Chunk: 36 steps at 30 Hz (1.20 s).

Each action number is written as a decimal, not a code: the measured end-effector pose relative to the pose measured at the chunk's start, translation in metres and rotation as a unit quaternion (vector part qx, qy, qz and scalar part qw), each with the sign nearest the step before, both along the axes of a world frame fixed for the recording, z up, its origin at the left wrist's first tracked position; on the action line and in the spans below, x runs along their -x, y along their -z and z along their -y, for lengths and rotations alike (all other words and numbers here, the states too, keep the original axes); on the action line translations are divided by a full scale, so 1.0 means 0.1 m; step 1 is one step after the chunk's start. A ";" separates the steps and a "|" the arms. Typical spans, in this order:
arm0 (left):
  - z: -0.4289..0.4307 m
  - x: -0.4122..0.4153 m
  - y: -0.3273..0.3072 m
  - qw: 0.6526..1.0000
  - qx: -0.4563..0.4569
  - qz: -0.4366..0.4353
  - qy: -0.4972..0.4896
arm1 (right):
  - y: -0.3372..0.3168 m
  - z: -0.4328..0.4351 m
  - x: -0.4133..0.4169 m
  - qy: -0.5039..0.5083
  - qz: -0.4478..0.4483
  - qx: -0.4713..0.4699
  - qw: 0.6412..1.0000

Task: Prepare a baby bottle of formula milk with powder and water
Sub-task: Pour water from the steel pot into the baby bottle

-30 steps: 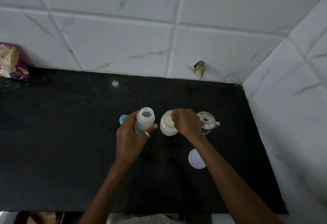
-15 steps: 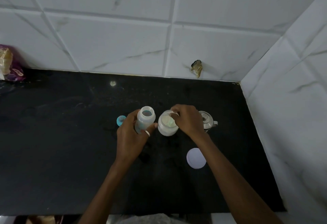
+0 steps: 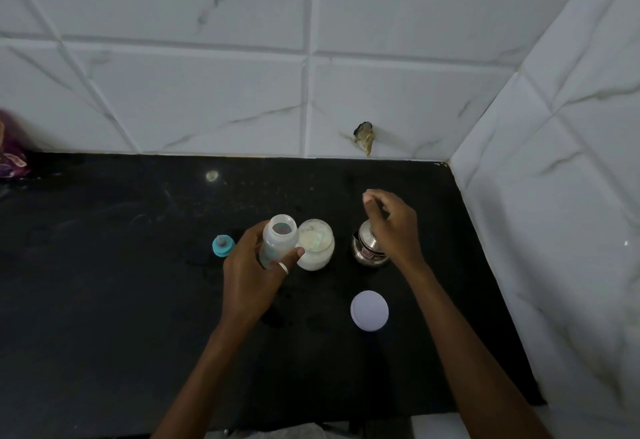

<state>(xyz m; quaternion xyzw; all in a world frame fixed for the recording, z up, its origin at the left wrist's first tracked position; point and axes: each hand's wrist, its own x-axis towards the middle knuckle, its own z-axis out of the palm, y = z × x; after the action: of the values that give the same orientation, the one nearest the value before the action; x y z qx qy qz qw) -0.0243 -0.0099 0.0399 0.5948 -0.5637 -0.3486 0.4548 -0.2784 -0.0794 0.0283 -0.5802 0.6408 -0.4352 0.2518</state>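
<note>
My left hand (image 3: 252, 275) grips the clear baby bottle (image 3: 278, 241), which stands upright with its mouth uncovered. Touching it on the right is an uncapped white jar of formula powder (image 3: 317, 251), with a pale scoop lying inside. My right hand (image 3: 391, 227) hovers over a small steel pot (image 3: 367, 251), fingers loosely bent and nothing visible in them. The hand hides part of the pot. The bottle's teal teat cap (image 3: 222, 245) lies on the black counter (image 3: 104, 300), left of my left hand.
The jar's round white lid (image 3: 369, 310) lies flat on the counter nearer me. White marble tiles wall the counter at the back and on the right (image 3: 554, 230). A purple packet (image 3: 10, 158) sits at the far left edge.
My right hand has left the mouth of the powder jar and moved right and back, over the steel pot. My left hand keeps its hold on the bottle.
</note>
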 end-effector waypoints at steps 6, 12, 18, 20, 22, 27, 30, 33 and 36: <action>-0.06 0.10 0.01 1.000 0.000 0.014 0.004 | 0.19 -0.07 0.37 0.076 0.102 -0.038 0.991; -0.15 0.18 -0.02 1.000 0.004 0.028 0.002 | 0.53 -0.21 0.54 0.101 0.111 -0.092 0.984; -0.23 0.26 -0.03 0.999 0.011 0.043 0.002 | 0.76 -0.25 0.58 0.111 0.154 -0.125 0.974; -0.25 0.29 -0.02 0.999 0.014 0.049 -0.001 | 0.83 -0.24 0.60 0.114 0.166 -0.136 0.970; -0.27 0.31 -0.02 0.999 0.011 0.049 -0.002 | 0.89 -0.22 0.62 0.115 0.172 -0.140 0.968; -0.30 0.38 -0.01 0.999 0.010 0.049 -0.008 | 0.95 -0.19 0.65 0.119 0.170 -0.147 0.967; -0.32 0.43 -0.02 0.999 0.009 0.045 -0.012 | 0.97 -0.18 0.67 0.119 0.180 -0.153 0.964; -0.32 0.47 -0.02 0.999 0.008 0.043 -0.017 | 1.00 -0.18 0.66 0.116 0.184 -0.146 0.965; -0.33 0.50 -0.01 0.999 0.010 0.045 -0.017 | 0.99 -0.16 0.65 0.115 0.183 -0.140 0.966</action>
<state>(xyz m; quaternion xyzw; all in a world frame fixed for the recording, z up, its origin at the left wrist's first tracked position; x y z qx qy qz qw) -0.0739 0.0227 0.0413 0.6150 -0.5771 -0.3077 0.4406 -0.3432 -0.0639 -0.0705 -0.3720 0.7005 -0.4658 0.3923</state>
